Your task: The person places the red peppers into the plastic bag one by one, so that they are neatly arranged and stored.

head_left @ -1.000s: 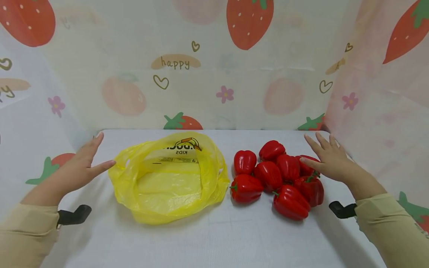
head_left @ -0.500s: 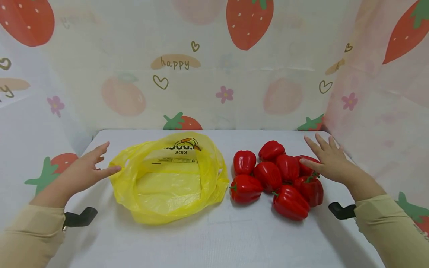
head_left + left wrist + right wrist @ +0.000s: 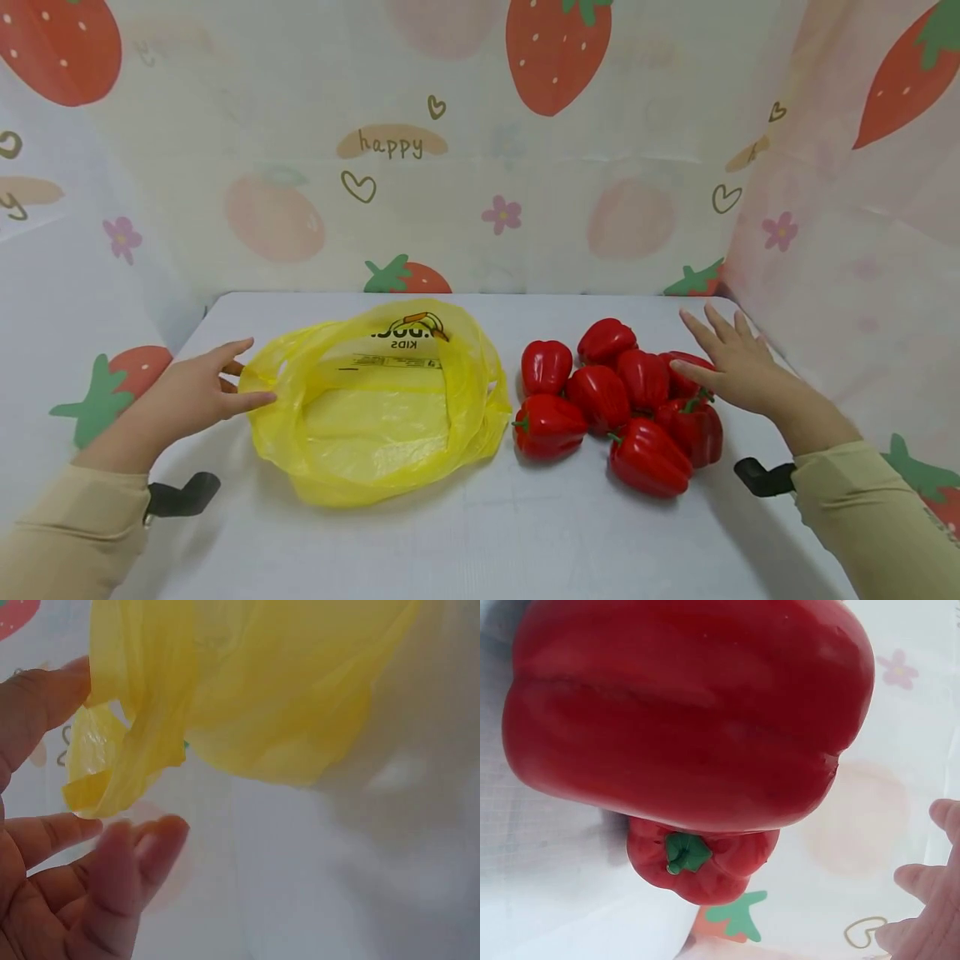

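Observation:
A yellow plastic bag [image 3: 352,487] with black lettering lies on the table, its mouth spread open. My left hand [image 3: 187,396] is at the bag's left handle, thumb and fingers apart on either side of it. In the left wrist view the thumb [image 3: 34,705] comes right up to the yellow plastic [image 3: 262,727], while the other fingers stay loosely bent below. To the right of the bag, several red bell peppers [image 3: 651,458] lie in a cluster. Over their right side hovers my right hand [image 3: 738,367], fingers spread and holding nothing. The right wrist view has one pepper [image 3: 690,712] up close.
The white table [image 3: 480,542] has a patterned strawberry curtain [image 3: 480,200] behind it and hangings at both sides. A black mount [image 3: 183,493] juts from the left wrist, another mount [image 3: 763,477] from the right. Bag and peppers lie side by side.
My left hand has moved right and down to the bag's left handle, its fingers bending somewhat. The right hand, bag and peppers stay nearly as they were.

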Tool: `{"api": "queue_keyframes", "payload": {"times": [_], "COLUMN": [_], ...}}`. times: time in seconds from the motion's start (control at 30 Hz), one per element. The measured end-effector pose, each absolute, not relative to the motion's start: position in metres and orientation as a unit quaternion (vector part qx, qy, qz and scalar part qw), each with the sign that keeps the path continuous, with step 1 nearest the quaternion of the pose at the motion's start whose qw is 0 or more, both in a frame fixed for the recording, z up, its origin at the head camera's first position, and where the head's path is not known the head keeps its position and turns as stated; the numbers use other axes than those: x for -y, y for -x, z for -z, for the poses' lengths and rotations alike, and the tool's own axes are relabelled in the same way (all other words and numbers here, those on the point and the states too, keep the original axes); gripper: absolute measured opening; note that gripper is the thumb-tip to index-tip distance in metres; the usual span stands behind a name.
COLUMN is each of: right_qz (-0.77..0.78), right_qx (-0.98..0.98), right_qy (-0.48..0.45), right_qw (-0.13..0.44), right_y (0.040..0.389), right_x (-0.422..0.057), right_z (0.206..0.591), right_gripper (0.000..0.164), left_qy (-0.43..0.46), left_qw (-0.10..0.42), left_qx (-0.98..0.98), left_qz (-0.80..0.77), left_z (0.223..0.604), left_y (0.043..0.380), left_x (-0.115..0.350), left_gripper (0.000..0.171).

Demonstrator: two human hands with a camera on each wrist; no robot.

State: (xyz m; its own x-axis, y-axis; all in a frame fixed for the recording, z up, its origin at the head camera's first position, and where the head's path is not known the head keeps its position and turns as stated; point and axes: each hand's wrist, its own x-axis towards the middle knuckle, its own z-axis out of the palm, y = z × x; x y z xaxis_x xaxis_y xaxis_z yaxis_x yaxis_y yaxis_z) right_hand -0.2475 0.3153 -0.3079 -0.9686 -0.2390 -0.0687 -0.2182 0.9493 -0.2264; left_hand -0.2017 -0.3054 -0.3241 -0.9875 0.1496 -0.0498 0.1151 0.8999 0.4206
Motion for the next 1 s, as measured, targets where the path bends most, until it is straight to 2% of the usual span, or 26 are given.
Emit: {"api": "queue_keyframes", "payload": {"times": [0.23, 0.3, 0.63, 1.0], "right_qz": [0.109, 0.108, 0.112, 0.106], "right_qx": [-0.986, -0.986, -0.986, -0.987], "right_qy": [0.116, 0.118, 0.120, 0.116], "right_qw": [0.044, 0.042, 0.039, 0.039], "right_y": [0.2484, 0.2482, 0.2466, 0.2461], "right_x": [-0.3161, -0.3159, -0.3168, -0.3167], "right_z": [0.3116, 0.3124, 0.3112, 0.3108], "right_gripper": [0.086, 0.085, 0.086, 0.086], "left_qy": [-0.081, -0.080, -0.071, -0.048], "left_qw": [0.015, 0.010, 0.019, 0.038], "left_qx": [-0.973, -0.975, -0.973, -0.963], "left_qz": [-0.214, -0.209, -0.220, -0.262], "left_z": [0.3269, 0.3274, 0.3263, 0.3263], "left_y": [0.2033, 0.2035, 0.2050, 0.2043], "left_x": [0.3036, 0.3034, 0.3025, 0.3036], "left_gripper": [0.065, 0.059, 0.039, 0.041]}}
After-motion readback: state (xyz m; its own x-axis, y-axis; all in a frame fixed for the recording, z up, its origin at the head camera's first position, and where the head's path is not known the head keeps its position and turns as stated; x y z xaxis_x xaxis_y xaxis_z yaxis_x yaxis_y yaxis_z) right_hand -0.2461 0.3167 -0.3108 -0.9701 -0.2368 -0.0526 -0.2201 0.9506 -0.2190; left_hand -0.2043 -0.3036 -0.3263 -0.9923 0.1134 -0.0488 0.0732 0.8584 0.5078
